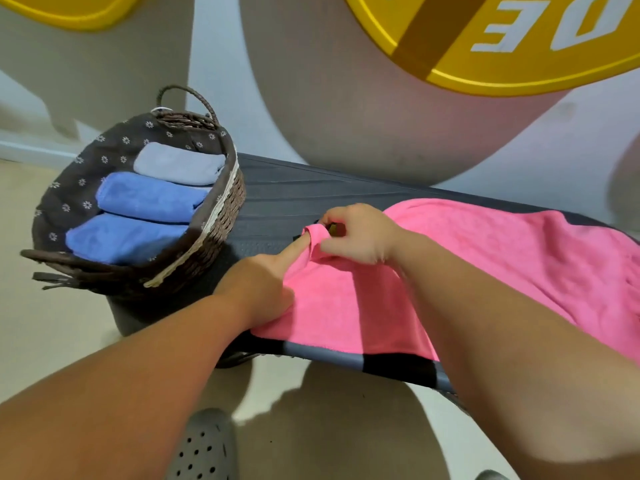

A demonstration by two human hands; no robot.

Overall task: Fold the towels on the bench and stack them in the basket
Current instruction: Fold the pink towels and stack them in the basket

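Note:
A pink towel (485, 268) lies spread over the dark grey bench (294, 199). My right hand (360, 233) pinches the towel's left corner, which is curled up into a small loop. My left hand (263, 285) rests on the towel's near left edge, its index finger stretched out and touching that curled corner. At the bench's left end stands a brown wicker basket (214, 230) with a flowered dark lining. Inside it lie a folded grey towel (178, 164) and two folded blue towels (149, 195), (124, 237) side by side.
A wall with large yellow and beige shapes (485, 64) rises behind the bench. The floor is pale beige. A grey perforated clog (204, 448) shows at the bottom, under the bench's near edge. The basket's handle (187, 95) sticks up at its far side.

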